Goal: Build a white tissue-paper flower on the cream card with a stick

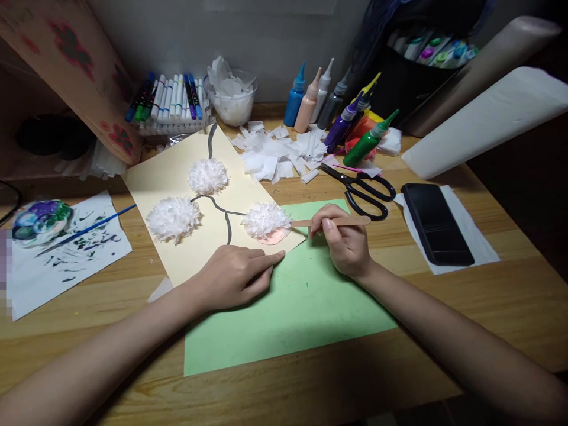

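Observation:
A cream sheet [177,160] with dark painted branch lines lies partly over a green sheet [284,319]. Three white fluffy paper blossoms are on it: one at the top [207,176], one at the left [174,219] and one at the right [267,219]. Pink paint [274,236] shows along the lower edge of the right blossom. My right hand [341,236] pinches a flat wooden stick [355,221], its tip at that blossom's right side. My left hand [239,275] rests on the sheets, index finger extended near the cream sheet's lower edge and the other fingers curled under.
White paper scraps [279,154], black scissors [368,195] and paint bottles [306,106] lie or stand behind the sheets. A phone [437,225] is at the right. At the left are a paintbrush [89,228] and palette [42,222]; markers [171,97] and a bowl [233,106] stand behind.

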The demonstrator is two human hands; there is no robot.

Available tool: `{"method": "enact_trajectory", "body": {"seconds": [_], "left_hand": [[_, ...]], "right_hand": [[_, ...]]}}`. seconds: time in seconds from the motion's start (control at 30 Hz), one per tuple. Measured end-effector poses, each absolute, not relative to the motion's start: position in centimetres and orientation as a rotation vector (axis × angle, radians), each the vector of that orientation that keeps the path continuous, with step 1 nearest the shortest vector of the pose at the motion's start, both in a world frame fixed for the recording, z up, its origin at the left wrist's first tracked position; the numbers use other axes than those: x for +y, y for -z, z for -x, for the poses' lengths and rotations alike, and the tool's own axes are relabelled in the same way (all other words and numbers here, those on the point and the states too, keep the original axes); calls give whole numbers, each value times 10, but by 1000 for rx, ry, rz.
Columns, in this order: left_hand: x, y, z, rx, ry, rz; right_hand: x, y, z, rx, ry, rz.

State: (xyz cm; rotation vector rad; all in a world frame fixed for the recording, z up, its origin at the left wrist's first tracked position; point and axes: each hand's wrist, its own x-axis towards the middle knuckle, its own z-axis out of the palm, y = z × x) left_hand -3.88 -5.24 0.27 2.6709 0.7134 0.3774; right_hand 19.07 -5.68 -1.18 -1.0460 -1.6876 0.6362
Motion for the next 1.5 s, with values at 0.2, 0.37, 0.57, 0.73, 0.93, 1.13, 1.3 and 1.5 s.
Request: {"method": "enact_trajectory", "body": {"seconds": [0.2,0.37,0.57,0.73,0.93,1.13,1.3,1.5], "left_hand": [[-52,-2,38,705,-370,-2676],[-51,-3,38,704,-375,-2684],[-52,-3,39,700,-363,-2691],[-52,-3,38,708,-368,-2686],[-52,-3,38,706,-368,-2676],[-52,-3,38,708,-374,-2683],[-52,-3,38,712,-374,-2687],[-52,-4,38,702,-366,-2680]], "right_hand": [[-57,9,-188,-1766,-611,1035],[-57,7,-186,-1854,-506,959],[-60,10,-190,-1761,-453,933],[-60,9,-190,-1781,-458,937],[-60,8,-189,-1797,-482,938],[-59,9,-189,-1792,-488,961],[-57,8,-187,-1807,-516,986],[-58,8,-187,-1819,-504,977]]}}
